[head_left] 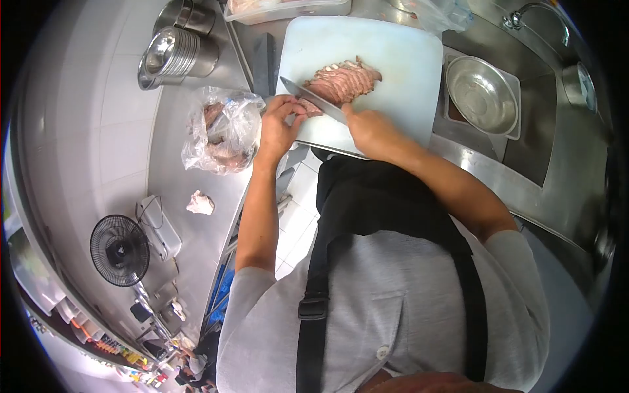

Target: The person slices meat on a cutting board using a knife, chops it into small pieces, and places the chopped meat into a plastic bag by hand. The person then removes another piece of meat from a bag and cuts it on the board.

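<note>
While my right hand (372,131) gripped the kitchen knife (316,100), my left hand (278,128) pinched the small end piece (310,109) — fingertips best curled clear of the edge, the blade upright. Just ahead of both hands, sliced meat (347,80) lay on the white cutting board (409,65).

Cutting board (409,78) white, faintly bluish. Meat (347,82) pinkish-brown, edges darker, striped by slices. Knife (324,106) silver-grey. Apron (377,196) solid black — shirt (367,275) plain light grey. Tabletop (196,245) silver-grey; floor (303,187) white, grey grid lines; fan (120,250) black.
</note>
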A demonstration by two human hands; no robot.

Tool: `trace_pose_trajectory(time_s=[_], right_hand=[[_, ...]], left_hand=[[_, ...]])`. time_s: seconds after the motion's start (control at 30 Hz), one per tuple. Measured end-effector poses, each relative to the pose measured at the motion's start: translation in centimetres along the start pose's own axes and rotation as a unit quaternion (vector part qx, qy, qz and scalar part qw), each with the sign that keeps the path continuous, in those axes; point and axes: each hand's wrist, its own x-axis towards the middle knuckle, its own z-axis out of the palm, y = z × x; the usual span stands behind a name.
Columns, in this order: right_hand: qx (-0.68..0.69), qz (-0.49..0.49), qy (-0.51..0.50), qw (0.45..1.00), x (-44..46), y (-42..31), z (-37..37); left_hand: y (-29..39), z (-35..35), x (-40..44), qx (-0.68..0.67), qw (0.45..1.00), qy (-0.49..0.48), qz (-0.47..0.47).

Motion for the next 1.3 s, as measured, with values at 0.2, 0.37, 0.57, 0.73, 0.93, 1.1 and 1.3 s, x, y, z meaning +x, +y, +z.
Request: trace_pose_trajectory(time_s=[0.2,0.37,0.57,0.73,0.93,1.1,1.3], right_hand=[[0.016,0.025,-0.016,0.999,-1.1,-0.5,-2.4],[0.025,0.017,-0.004,1.000,-2.3,-1.3,-3.9],[0.014,0.006,-0.007,1.000,-2.4,-1.2,-3.8],[0.027,0.003,-0.010,1.000,-0.8,-1.1,-2.6],[0.013,0.019,-0.028,0.999,-0.6,-1.3,-2.9],[-0.020,-0.007,-0.030,0.999,0.3,-1.3,-3.1],[-0.031,-0.018,-0.013,0.999,2.0,-0.4,0.3]], left_hand=[[0.0,0.2,0.5,-0.003,0.999,-0.044,0.032],[-0.2,0.3,0.4,-0.003,0.998,-0.054,0.025],[-0.6,0.7,0.2,-0.025,0.998,-0.046,0.016],[-0.4,0.5,0.3,-0.016,0.999,-0.051,-0.008],[-0.8,0.8,0.0,-0.008,0.999,-0.022,0.032],[-0.7,1.0,-0.1,0.013,0.999,-0.003,0.032],[-0.1,1.0,-0.2,-0.027,1.000,0.013,0.010]])
